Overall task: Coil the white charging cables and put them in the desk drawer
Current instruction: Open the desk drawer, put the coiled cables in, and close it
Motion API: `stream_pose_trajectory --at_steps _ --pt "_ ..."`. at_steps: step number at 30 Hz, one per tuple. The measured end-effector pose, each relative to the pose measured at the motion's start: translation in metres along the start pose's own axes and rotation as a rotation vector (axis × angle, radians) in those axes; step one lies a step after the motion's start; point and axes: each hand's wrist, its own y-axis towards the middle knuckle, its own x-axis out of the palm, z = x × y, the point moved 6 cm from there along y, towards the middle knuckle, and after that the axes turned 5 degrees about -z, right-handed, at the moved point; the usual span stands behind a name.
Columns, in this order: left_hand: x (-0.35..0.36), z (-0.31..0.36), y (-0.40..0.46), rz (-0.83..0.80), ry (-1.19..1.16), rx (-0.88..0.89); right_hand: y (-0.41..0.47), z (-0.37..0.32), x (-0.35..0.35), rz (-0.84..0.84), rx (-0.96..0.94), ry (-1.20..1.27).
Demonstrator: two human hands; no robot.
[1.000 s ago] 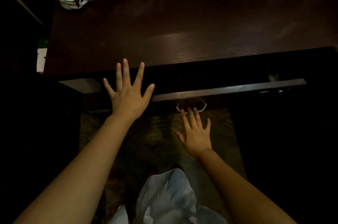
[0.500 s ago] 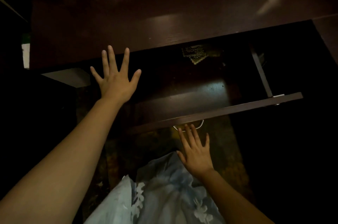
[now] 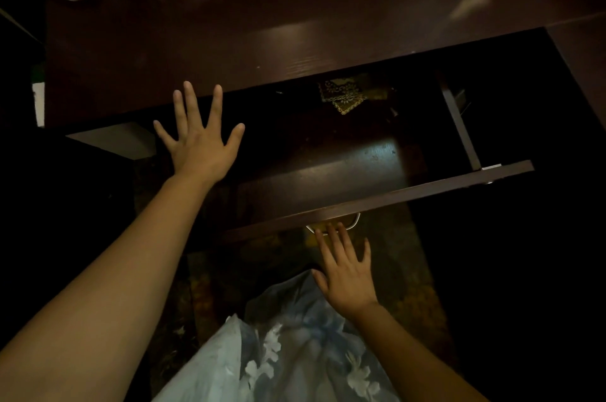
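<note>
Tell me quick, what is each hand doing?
Left hand: open, fingers spread, holding nothing.
Right hand: open, fingertips at the drawer handle, holding nothing.

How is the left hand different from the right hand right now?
The left hand is up by the desk's front edge, fingers fanned wide; the right hand is lower, below the open drawer's front, fingers closer together. The left hand touches no handle; the right hand's fingertips reach the metal handle. Both are open, backs up, holding nothing.
</note>
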Motion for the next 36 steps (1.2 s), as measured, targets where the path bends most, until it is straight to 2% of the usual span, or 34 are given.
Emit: stream_pose_trajectory --at_steps 5,12,14,18,22,28,36 --pt "-0.005 0.000 -0.001 -0.016 0.025 0.012 -0.003 -0.001 -0.018 -0.017 -0.062 -0.008" --pt "-0.034 0.008 -0.023 -0.048 0.032 0.000 -0.018 -0.006 -0.117 -0.065 -0.222 0.049" --pt "-0.049 0.014 -0.036 0.005 0.005 0.004 -0.021 -0.014 -0.158 -0.025 -0.279 0.057" --pt "-0.088 0.025 -0.060 0.137 0.007 0.040 -0.013 -0.038 -0.253 0.177 -0.352 0.006" --pt "-0.121 0.023 -0.078 0.156 0.040 0.034 0.011 -0.069 -0.320 0.267 -0.345 -0.014" --pt "-0.161 -0.011 -0.085 0.244 0.040 0.022 0.040 -0.115 -0.367 0.319 -0.354 -0.079" --pt "-0.187 -0.073 -0.059 0.324 -0.030 -0.018 0.072 -0.182 -0.389 0.433 -0.405 -0.100"
